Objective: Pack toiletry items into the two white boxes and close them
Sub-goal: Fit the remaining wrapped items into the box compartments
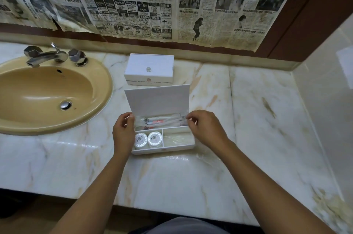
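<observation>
An open white box [191,145] sits on the marble counter in front of me, its lid [157,98] standing up at the back. Two round white soap discs [148,139] lie in its front left compartment; clear plastic lies in the front right one. My left hand [123,132] and my right hand [204,128] each pinch one end of a clear-wrapped toothbrush packet [160,119], holding it level over the box's long rear compartment. A second white box [149,69], lid down with a small clear knob, stands just behind.
A tan sink [47,94] with a chrome tap [45,56] fills the left of the marble counter [257,119]. Newspaper sheets [152,0] cover the wall behind. A pale side wall [328,90] closes off the right.
</observation>
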The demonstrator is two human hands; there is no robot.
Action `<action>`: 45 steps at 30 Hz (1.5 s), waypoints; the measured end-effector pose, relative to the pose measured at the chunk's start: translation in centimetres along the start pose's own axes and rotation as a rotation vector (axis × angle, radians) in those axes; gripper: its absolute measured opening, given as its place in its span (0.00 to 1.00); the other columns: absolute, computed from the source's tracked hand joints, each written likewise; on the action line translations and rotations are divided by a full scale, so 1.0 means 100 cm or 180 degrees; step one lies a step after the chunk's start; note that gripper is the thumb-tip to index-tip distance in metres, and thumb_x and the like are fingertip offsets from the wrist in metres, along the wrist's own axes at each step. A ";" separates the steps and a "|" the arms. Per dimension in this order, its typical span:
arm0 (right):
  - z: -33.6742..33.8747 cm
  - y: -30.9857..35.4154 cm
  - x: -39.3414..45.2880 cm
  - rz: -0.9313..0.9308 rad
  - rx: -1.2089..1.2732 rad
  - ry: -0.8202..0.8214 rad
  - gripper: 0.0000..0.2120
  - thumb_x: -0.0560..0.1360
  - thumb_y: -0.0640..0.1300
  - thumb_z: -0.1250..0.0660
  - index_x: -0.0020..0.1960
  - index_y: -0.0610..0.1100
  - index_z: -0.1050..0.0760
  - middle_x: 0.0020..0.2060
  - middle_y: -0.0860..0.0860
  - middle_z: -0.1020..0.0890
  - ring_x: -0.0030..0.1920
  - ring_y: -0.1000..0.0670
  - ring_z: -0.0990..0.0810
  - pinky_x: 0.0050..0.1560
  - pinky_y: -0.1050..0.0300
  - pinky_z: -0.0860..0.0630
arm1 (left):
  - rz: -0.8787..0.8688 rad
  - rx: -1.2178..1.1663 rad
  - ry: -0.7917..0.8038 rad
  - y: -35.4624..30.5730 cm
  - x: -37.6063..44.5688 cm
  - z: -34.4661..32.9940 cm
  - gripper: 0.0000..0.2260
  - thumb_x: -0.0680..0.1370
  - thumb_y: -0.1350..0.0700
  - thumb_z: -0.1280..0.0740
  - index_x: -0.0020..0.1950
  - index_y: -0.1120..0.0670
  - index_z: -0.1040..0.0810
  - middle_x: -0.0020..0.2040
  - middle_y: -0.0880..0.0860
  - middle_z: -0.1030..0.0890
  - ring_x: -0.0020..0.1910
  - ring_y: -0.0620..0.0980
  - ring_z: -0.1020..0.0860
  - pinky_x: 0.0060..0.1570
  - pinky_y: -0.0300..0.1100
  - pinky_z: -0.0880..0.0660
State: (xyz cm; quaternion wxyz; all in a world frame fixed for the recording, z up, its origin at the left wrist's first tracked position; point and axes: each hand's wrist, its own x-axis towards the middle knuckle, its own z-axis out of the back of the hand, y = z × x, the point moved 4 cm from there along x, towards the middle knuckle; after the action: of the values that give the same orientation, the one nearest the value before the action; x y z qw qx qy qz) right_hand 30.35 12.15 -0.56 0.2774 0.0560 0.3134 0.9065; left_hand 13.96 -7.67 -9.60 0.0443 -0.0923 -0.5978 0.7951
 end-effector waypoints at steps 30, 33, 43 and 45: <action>-0.006 -0.054 -0.010 -0.0673 -0.0345 0.0014 0.08 0.77 0.42 0.39 0.48 0.45 0.21 0.45 0.51 0.18 0.45 0.49 0.22 0.42 0.57 0.26 | 0.0007 -0.0005 -0.0049 -0.006 -0.003 0.000 0.06 0.82 0.56 0.37 0.54 0.54 0.21 0.49 0.52 0.19 0.45 0.41 0.22 0.40 0.22 0.30; 0.007 -0.036 -0.006 -0.0430 -0.0331 -0.0210 0.08 0.77 0.43 0.39 0.50 0.45 0.21 0.46 0.51 0.20 0.46 0.50 0.22 0.44 0.56 0.25 | 0.0002 -0.0024 -0.0027 -0.005 -0.003 0.000 0.06 0.82 0.56 0.37 0.55 0.54 0.21 0.50 0.51 0.19 0.47 0.46 0.21 0.42 0.25 0.29; -0.026 0.024 -0.002 0.0362 -0.0835 0.0322 0.10 0.72 0.36 0.38 0.40 0.44 0.19 0.40 0.46 0.20 0.44 0.44 0.23 0.40 0.58 0.31 | -0.0024 -0.0017 -0.0001 0.000 0.000 0.000 0.06 0.82 0.57 0.37 0.55 0.54 0.21 0.52 0.51 0.18 0.52 0.48 0.22 0.48 0.32 0.29; -0.039 0.028 -0.003 0.0296 -0.1111 0.0712 0.09 0.69 0.31 0.39 0.36 0.41 0.23 0.37 0.45 0.23 0.39 0.43 0.24 0.37 0.59 0.34 | -0.0030 -0.0027 -0.0015 -0.002 0.000 0.000 0.06 0.82 0.57 0.37 0.55 0.53 0.21 0.51 0.51 0.19 0.50 0.47 0.22 0.45 0.26 0.30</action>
State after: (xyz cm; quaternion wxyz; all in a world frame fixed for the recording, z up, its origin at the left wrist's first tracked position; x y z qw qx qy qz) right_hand 28.23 8.10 -2.00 0.2042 -0.0795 0.1775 0.9594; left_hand 13.97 -7.61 -9.44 0.0463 -0.0877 -0.6017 0.7926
